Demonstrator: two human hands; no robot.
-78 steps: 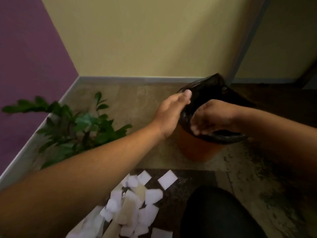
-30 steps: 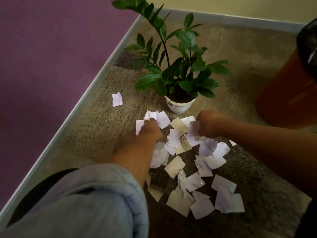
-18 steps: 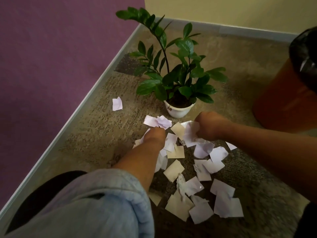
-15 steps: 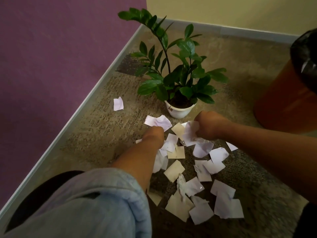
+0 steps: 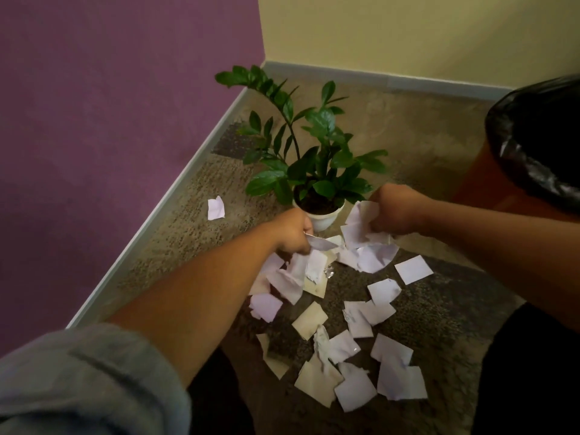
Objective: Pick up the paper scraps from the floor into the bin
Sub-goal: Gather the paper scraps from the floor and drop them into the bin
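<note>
Both fists clutch paper scraps [image 5: 345, 350]: left hand [image 5: 293, 230], right hand [image 5: 394, 210]. Squeeze bunches tight before lifting toward bin [image 5: 489, 183], right edge.

White and cream paper scraps [image 5: 354, 334] lie scattered on the carpet before me; the black-lined orange bin [image 5: 489, 183] stands right.

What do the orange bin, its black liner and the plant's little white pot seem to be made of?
Bin: probably smooth plastic, evenly orange. Liner: thin glossy plastic film, crinkled with shiny highlights. Pot: smooth white, plastic or glazed ceramic; cannot tell which.
</note>
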